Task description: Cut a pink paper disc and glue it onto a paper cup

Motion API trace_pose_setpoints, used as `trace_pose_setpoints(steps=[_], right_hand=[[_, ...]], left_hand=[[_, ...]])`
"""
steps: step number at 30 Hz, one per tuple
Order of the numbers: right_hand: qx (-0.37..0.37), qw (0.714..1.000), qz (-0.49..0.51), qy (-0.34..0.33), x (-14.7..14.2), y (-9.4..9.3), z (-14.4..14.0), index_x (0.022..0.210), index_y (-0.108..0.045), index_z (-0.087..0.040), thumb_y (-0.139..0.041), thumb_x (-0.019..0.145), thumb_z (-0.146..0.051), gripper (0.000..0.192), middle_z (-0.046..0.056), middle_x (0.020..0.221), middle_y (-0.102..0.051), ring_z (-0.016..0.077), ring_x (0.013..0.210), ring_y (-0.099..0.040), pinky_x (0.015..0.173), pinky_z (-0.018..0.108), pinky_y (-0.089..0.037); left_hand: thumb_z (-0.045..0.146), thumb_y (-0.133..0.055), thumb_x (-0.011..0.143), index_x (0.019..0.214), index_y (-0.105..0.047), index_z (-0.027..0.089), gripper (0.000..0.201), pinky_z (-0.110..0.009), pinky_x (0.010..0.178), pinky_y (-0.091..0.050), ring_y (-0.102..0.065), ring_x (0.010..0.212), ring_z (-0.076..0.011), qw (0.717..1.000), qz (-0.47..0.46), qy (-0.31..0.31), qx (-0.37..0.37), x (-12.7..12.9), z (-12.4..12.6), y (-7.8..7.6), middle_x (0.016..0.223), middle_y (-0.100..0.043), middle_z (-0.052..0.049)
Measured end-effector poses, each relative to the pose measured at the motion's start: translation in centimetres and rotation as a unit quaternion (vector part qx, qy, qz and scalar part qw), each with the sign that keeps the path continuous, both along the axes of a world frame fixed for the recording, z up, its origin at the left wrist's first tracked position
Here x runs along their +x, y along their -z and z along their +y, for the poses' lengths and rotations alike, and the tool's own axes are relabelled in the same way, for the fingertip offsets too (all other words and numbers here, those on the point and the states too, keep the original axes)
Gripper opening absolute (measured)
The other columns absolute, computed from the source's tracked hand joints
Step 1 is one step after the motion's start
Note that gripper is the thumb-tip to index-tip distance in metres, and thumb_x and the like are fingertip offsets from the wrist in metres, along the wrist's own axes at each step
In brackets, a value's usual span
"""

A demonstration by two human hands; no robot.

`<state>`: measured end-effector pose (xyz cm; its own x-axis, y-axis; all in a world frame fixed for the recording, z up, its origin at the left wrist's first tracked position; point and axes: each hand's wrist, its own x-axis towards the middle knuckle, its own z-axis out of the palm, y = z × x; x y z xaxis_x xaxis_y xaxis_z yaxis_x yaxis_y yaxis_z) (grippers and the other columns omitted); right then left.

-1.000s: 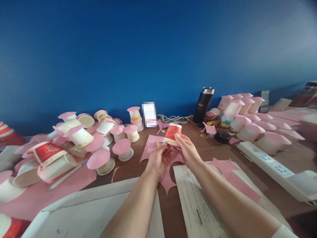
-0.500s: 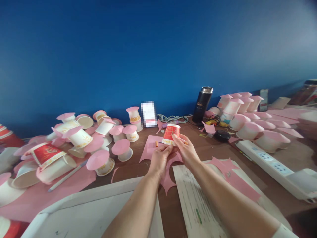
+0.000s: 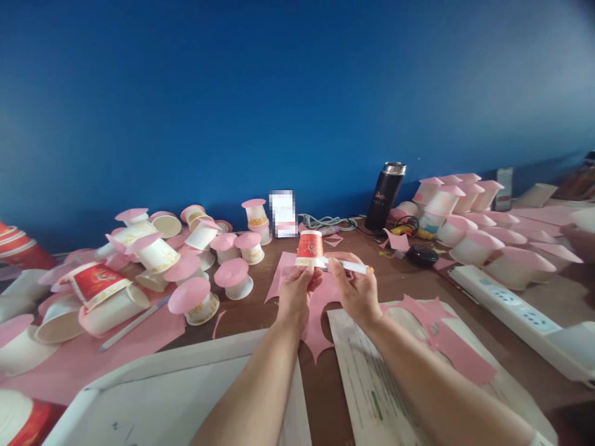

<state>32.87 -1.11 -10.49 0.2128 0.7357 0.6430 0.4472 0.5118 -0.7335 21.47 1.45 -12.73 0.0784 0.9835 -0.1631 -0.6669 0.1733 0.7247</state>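
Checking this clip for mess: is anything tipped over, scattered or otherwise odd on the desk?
Yes. At the left, several paper cups lie tipped on their sides in a loose heap, and pink paper scraps are strewn across the table. The red cup in the left hand looks undamaged.

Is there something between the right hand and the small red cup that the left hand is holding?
Only the white pen-like stick that the right hand itself holds; its tip points at the red paper cup in the left hand. Whether the tip touches the cup cannot be told. Nothing else visible lies between the hand and the cup.
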Motion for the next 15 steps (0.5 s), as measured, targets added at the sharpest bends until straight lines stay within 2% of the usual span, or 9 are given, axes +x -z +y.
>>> trace_pose_setpoints(steps=[4, 15], right_hand=[[0.015, 0.998, -0.063, 0.019, 0.23, 0.03, 0.05, 0.094, -0.070, -0.022, -0.054, 0.090, -0.031, 0.019, 0.005, 0.089, -0.071, 0.0196, 0.085, -0.066, 0.080, 0.033, -0.051], [0.007, 0.994, -0.098, 0.043, 0.38, -0.12, 0.21, 0.092, -0.070, -0.022, -0.051, 0.091, -0.031, 0.021, 0.005, 0.089, -0.071, 0.0191, 0.083, -0.065, 0.075, 0.030, -0.050]], left_hand=[[0.028, -0.084, 0.060, 0.074, -0.067, 0.012, 0.026, -0.027, 0.076, -0.050, -0.065, 0.069, -0.0112, 1.000, 0.007, 0.002, 0.006, 0.04, 0.03, 0.06, 0.069, -0.067, -0.002], [0.029, -0.084, 0.060, 0.074, -0.068, 0.013, 0.027, -0.027, 0.076, -0.050, -0.065, 0.070, -0.0116, 1.000, 0.016, 0.002, 0.010, -0.01, 0.06, 0.15, 0.071, -0.069, -0.003]])
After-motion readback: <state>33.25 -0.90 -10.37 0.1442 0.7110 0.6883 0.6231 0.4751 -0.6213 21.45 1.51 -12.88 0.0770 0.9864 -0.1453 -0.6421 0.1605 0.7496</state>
